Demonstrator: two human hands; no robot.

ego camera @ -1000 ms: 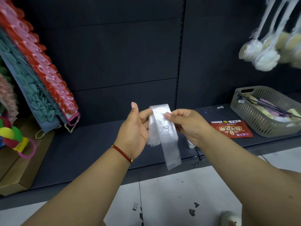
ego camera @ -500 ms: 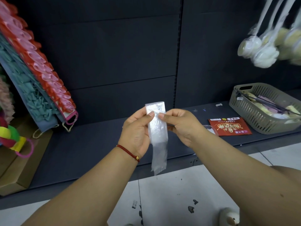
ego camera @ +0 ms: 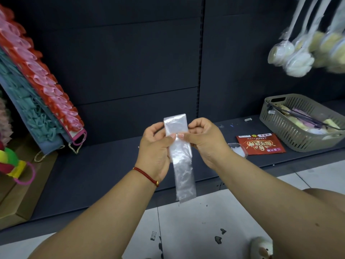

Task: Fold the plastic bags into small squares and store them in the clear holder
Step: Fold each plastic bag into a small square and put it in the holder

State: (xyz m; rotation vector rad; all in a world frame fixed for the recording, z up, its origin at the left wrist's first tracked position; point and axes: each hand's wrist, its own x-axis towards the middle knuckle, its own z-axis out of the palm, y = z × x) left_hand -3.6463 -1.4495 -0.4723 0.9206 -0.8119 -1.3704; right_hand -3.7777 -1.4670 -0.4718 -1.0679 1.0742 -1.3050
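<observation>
Hanging as a long narrow strip, the clear plastic bag is held upright in the air above the front edge of a dark shelf. Its upper part is pinched from both sides: the left hand grips the left edge, thumb on the front, and the right hand grips the right edge with curled fingers. The thumbs nearly meet on the plastic. A red cord bracelet is seen on the left wrist. A clear container, partly hidden by the right wrist, is noted on the shelf beside a red packet and a grey basket.
</observation>
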